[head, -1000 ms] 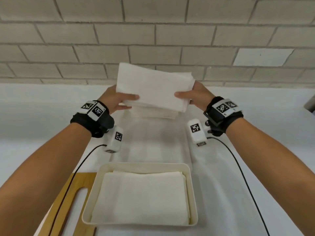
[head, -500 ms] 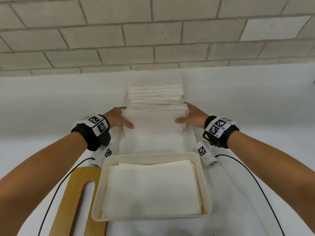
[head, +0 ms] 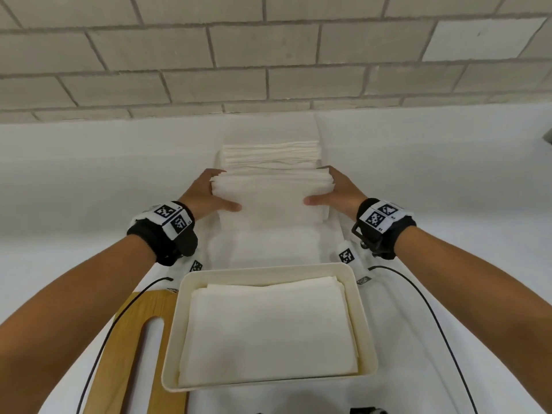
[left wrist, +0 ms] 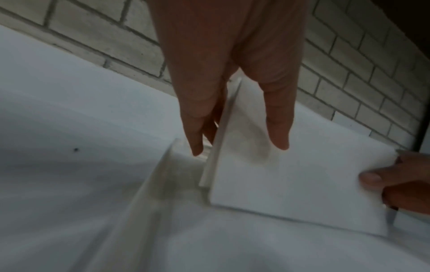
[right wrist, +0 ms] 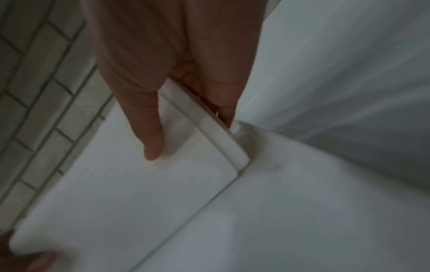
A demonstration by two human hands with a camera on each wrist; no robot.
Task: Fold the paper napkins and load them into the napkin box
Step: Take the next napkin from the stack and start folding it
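A bundle of white folded napkins (head: 272,198) hangs just above the table between both hands. My left hand (head: 209,194) pinches its left edge, thumb on top and fingers underneath; the left wrist view shows the bundle (left wrist: 300,176) in that grip. My right hand (head: 336,191) holds the right edge the same way, and the right wrist view shows the thumb on the bundle (right wrist: 130,193). Behind the bundle a taller stack of napkins (head: 270,153) rests on the table. The cream napkin box (head: 363,318) sits nearer me, with folded napkins (head: 268,330) lying flat inside.
A wooden board (head: 131,348) with a slot lies left of the box. A white cloth (head: 89,180) covers the table, and a grey brick wall (head: 268,55) rises behind it. Black cables (head: 430,312) trail from both wrist cameras.
Both hands have brought the napkin bundle down from in front of the wall to just above the table, in front of the remaining stack. The grip on both edges is unchanged.
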